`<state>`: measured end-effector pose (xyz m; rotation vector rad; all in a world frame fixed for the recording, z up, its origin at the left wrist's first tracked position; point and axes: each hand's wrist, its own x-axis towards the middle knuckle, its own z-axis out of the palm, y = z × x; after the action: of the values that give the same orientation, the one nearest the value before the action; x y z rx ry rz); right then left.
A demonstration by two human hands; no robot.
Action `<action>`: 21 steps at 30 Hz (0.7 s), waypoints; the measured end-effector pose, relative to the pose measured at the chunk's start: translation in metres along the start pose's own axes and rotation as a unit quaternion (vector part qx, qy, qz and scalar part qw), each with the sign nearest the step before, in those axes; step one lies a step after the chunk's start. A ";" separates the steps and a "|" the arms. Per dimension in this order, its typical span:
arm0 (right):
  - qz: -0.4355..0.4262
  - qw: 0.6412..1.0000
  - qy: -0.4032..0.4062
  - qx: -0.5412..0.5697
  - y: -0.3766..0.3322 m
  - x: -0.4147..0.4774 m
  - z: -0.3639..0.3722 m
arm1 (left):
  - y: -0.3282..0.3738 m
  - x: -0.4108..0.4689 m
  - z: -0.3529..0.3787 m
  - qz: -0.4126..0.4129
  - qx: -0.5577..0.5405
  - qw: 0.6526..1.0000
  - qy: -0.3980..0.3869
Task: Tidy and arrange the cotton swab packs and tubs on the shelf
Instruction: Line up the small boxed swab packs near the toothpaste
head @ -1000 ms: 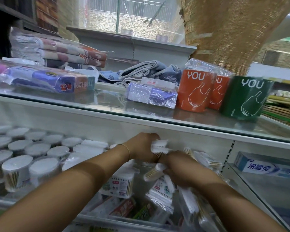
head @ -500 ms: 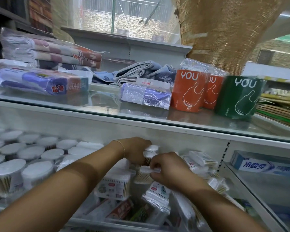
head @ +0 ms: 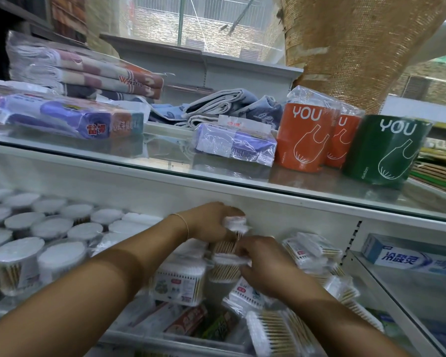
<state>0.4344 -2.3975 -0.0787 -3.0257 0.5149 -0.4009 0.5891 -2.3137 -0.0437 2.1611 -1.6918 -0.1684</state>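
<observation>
We've got our left hand (head: 209,222) curled round the cotton end of the upper swab pack (head: 234,224), and just beneath those fingers our right hand (head: 264,262) pinches the lower swab pack (head: 225,269) by its white end, one pack right above the other. Off to the left of our left fingers stand the round tubs (head: 50,228) in rows; right of our right fingers lie the loose packs (head: 312,249) in a heap, and below both hands sits a square tub (head: 179,283)
</observation>
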 end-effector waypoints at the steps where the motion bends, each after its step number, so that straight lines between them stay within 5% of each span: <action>1: 0.012 1.000 0.002 -0.007 0.000 0.001 0.000 | 0.002 0.002 -0.001 -0.002 0.008 1.000 0.001; 11: 0.043 0.993 0.021 -0.104 0.012 -0.002 -0.003 | 0.009 0.009 0.031 -0.039 0.199 0.978 -0.045; 17: 0.064 0.988 0.000 -0.138 0.008 0.000 0.000 | 0.010 0.006 0.016 -0.075 0.079 0.984 -0.141; 21: 0.073 0.986 -0.015 -0.149 0.008 0.003 -0.001 | 0.008 0.000 0.020 -0.048 0.165 0.973 -0.156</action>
<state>0.4345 -2.4057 -0.0774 -3.2390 0.8598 -0.2919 0.5751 -2.3201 -0.0586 2.5762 -1.8977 -0.2847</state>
